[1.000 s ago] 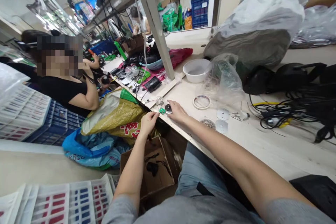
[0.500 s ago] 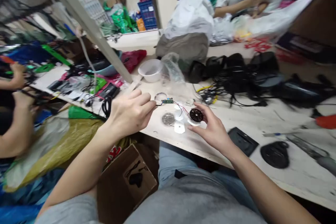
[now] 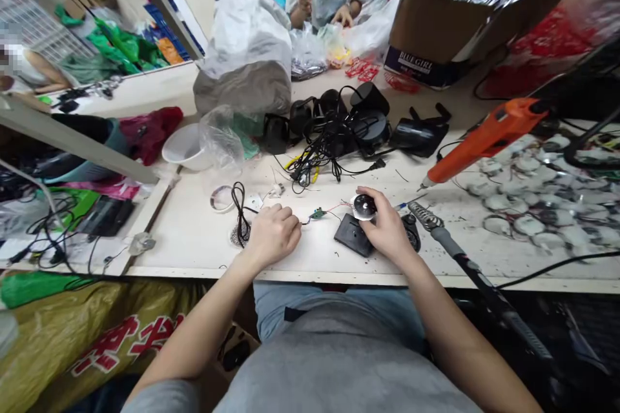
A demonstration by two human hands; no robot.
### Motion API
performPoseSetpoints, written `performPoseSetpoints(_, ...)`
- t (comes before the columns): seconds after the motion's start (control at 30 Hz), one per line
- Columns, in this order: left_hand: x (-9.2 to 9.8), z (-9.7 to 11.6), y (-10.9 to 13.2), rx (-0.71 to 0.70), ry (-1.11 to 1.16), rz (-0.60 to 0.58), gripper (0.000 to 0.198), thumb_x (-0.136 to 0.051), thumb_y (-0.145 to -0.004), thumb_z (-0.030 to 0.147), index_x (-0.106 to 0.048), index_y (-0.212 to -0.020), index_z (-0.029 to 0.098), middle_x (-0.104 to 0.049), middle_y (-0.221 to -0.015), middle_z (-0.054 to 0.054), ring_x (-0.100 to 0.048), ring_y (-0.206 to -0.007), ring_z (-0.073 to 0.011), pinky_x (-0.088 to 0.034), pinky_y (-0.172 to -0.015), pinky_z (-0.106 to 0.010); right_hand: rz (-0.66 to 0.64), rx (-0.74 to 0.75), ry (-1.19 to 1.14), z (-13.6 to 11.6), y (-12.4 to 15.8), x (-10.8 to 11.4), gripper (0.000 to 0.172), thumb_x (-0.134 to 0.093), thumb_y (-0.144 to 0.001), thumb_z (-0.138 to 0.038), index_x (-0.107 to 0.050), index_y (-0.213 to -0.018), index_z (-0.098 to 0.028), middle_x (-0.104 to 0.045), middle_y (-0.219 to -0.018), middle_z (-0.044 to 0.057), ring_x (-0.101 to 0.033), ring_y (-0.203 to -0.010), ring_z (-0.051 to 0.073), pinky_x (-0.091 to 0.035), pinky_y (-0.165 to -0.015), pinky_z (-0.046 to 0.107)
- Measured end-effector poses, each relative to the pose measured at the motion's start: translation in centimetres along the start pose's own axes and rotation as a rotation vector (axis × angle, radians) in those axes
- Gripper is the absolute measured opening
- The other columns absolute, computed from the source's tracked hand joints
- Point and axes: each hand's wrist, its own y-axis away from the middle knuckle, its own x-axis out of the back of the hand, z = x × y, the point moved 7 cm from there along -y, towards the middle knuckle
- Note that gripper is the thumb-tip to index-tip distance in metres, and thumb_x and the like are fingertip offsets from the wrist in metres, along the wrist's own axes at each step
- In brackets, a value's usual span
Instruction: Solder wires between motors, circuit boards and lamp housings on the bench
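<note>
My left hand (image 3: 274, 233) is closed in a fist around a black cable (image 3: 239, 197), whose loop stands up behind the knuckles. From its fingers a thin lead runs to a small green circuit board (image 3: 317, 213). Fine red and black wires join that board to a round black dome-shaped part with a white rim (image 3: 365, 207). My right hand (image 3: 389, 227) grips this part between thumb and fingers. Just below it lie a flat black square plate (image 3: 353, 235) and a round black piece (image 3: 411, 232), partly hidden by the hand.
An orange electric screwdriver (image 3: 484, 142) and a soldering iron (image 3: 448, 242) are at the right, beside many white round parts (image 3: 533, 193). Black housings with cables (image 3: 339, 122) lie behind. A white bowl (image 3: 186, 147) and a tape roll (image 3: 221, 199) are left. Another person works across the bench.
The view has swung right, bringing the screwdriver and white parts into sight. Both hands, with board and round part, have shifted right along the bench, over the black plate. The round part now shows its dome.
</note>
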Motion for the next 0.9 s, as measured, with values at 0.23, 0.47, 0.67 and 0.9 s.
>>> performPoseSetpoints(0.23, -1.5, 2.0, -1.3, 0.115, 0.200, -0.176, 0.029, -0.059, -0.082, 0.021, -0.069, -0.109, 0.017, -0.067, -0.109, -0.012, -0.062, -0.100, -0.0294, -0.050, -0.086, -0.043, -0.132, -0.181, -0.209, 4.4, -1.1, -1.0, 0.072, -0.054, -0.066, -0.007, -0.053, -0.135, -0.027, -0.065, -0.135, 0.006, -0.059, -0.130, 0.025, -0.042, -0.117, 0.048)
performPoseSetpoints(0.47, -1.7, 4.7, -5.7, -0.041, 0.581, -0.097, 0.050, -0.054, -0.083, 0.012, -0.055, -0.133, 0.019, -0.063, -0.132, -0.011, -0.057, -0.124, -0.0278, -0.046, -0.110, -0.045, -0.156, -0.158, -0.310, 5.0, -0.9, -1.6, 0.072, -0.059, -0.069, -0.013, -0.047, -0.139, -0.027, -0.063, -0.138, 0.008, -0.059, -0.130, 0.024, -0.043, -0.115, 0.047)
performPoseSetpoints(0.67, -5.4, 4.0, -8.3, 0.153, 0.785, -0.177, 0.050, -0.062, -0.084, 0.012, -0.050, -0.133, 0.018, -0.073, -0.119, -0.012, -0.068, -0.114, -0.0267, -0.052, -0.100, -0.041, -0.151, -0.105, -0.363, 2.5, -0.6, -1.0, 0.073, -0.055, -0.066, -0.011, -0.046, -0.137, -0.026, -0.062, -0.139, 0.008, -0.057, -0.131, 0.022, -0.040, -0.118, 0.046)
performPoseSetpoints(0.9, -3.2, 3.3, -7.6, 0.070, 0.770, -0.219, 0.016, -0.062, -0.088, 0.010, -0.071, -0.098, 0.020, -0.077, -0.094, -0.003, -0.072, -0.090, -0.0204, -0.052, -0.083, -0.030, -0.176, -0.115, -0.363, 2.3, -0.3, -0.9, 0.072, -0.051, -0.061, -0.009, -0.050, -0.131, -0.025, -0.065, -0.136, 0.008, -0.058, -0.132, 0.023, -0.039, -0.119, 0.047)
